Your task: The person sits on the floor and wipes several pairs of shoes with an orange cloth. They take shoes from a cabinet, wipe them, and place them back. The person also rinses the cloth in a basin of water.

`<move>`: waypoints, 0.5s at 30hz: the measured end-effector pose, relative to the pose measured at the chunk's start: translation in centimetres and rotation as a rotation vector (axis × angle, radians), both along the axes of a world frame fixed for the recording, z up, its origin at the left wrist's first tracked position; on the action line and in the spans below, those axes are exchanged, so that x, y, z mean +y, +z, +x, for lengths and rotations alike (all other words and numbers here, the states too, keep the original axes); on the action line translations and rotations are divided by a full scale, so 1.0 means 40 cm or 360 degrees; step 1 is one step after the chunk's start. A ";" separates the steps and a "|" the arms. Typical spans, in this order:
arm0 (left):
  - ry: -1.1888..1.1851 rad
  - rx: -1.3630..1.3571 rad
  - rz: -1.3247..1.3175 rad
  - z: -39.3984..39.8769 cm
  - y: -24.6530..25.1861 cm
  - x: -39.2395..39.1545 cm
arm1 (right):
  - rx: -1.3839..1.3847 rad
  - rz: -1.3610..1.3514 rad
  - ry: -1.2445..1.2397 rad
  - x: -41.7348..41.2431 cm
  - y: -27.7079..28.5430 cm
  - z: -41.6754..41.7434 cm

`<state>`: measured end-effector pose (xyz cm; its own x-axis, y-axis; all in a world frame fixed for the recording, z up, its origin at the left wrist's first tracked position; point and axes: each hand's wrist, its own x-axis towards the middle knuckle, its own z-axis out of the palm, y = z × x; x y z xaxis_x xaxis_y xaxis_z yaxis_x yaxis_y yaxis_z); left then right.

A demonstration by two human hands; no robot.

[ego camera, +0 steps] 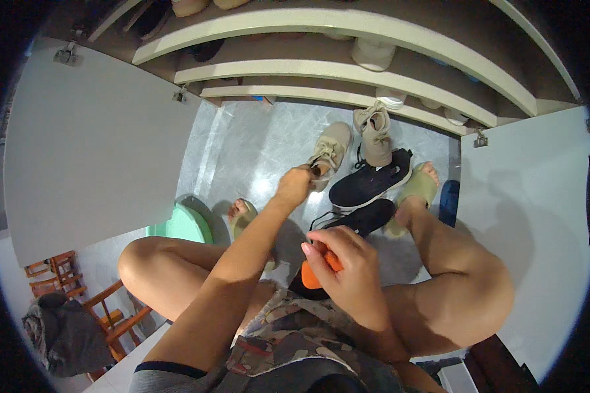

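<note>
My left hand (296,186) grips the heel end of a beige lace-up sneaker (333,142) on the grey floor, toe pointing away from me. Its mate (376,142) stands to the right, its toe end against a black sneaker (368,182) with a white sole. Nearer to me lies another black shoe (373,216) with dark laces. My right hand (351,272) is in front of my lap, fingers curled and thumb slightly apart. An orange item (314,275) shows behind and between those fingers, above a dark shape; whether I hold it cannot be told.
An opened shoe cabinet with pale shelves (295,66) stands ahead, shoes on it. Its grey doors (93,147) (516,206) flank me. My feet wear green slippers (418,189). A mint-green basin (187,223) and wooden chair (120,324) are at left; a blue item (449,202) is at right.
</note>
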<state>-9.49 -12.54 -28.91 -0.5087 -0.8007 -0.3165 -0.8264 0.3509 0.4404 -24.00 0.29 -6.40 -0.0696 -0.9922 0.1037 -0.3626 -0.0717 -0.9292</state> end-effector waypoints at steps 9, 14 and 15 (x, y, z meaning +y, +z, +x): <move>0.1296 0.0624 0.0928 0.170 -0.038 0.151 | 0.0032 0.0086 0.0052 -0.014 -0.014 0.042; 0.2582 0.1766 0.1511 0.150 -0.107 0.135 | 0.0117 0.0096 0.0049 -0.013 -0.022 0.050; 0.2593 0.1731 0.1484 0.153 -0.126 0.131 | 0.0128 0.0111 0.0059 -0.013 -0.024 0.052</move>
